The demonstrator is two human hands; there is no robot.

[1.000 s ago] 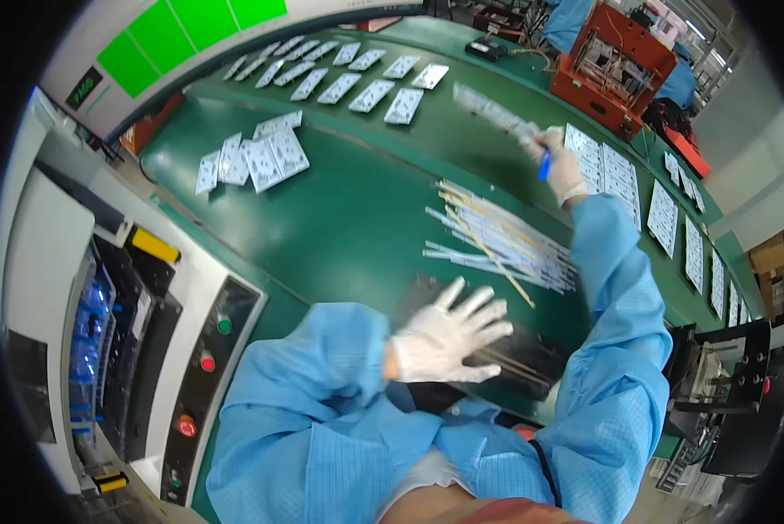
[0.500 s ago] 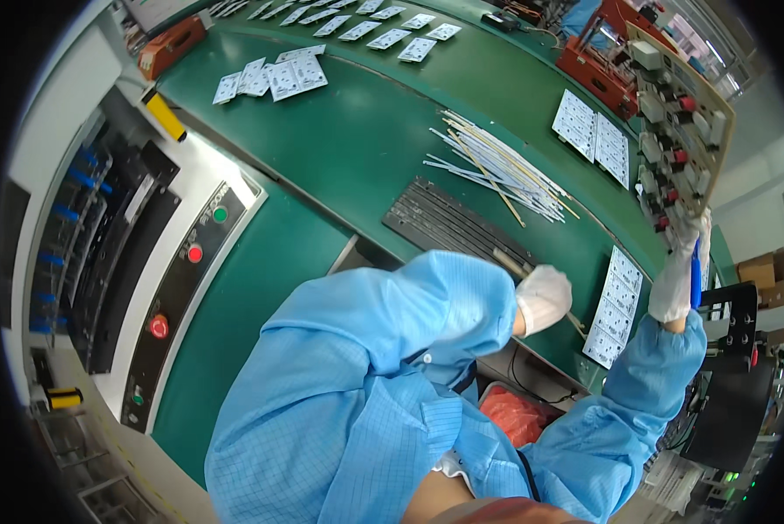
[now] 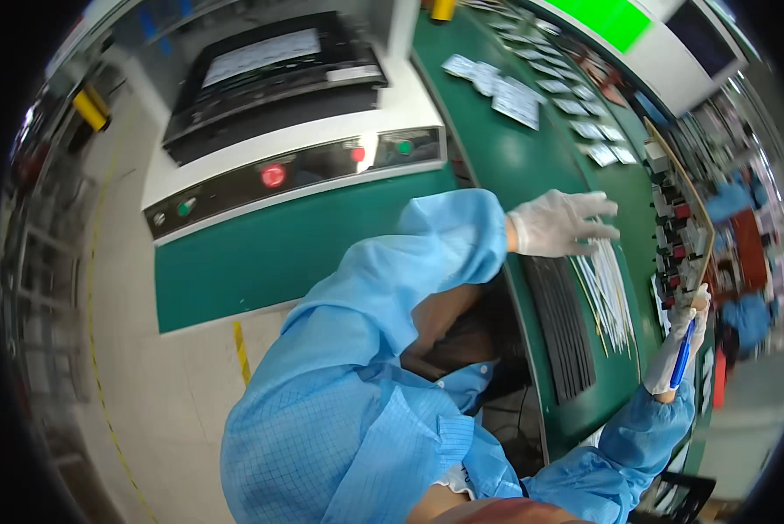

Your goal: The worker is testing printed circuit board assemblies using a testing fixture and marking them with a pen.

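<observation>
My left hand (image 3: 563, 225), in a white glove, stretches over the green bench (image 3: 488, 140) with its fingers spread and holds nothing. Close beneath its fingers lies a bundle of thin white and tan strips (image 3: 607, 293). Beside the strips is a black grooved block (image 3: 559, 327). On the right, my gloved right hand (image 3: 690, 316) grips the lower end of a tan fixture board (image 3: 690, 203) bearing several red and grey clamp-like parts. A blue pen (image 3: 682, 356) lies along that same hand; how it is held is hidden.
At upper left stands a machine with a black tray (image 3: 274, 87) and a front panel (image 3: 313, 166) of red and green buttons. White printed panels (image 3: 516, 103) lie on the bench, with rows of smaller ones (image 3: 571, 106) farther off. A green-lit screen (image 3: 603, 19) is at the top.
The view has turned left toward the machine. My left hand has left the bench front by the grooved block and now reaches out with fingers spread. The right hand still holds the fixture board.
</observation>
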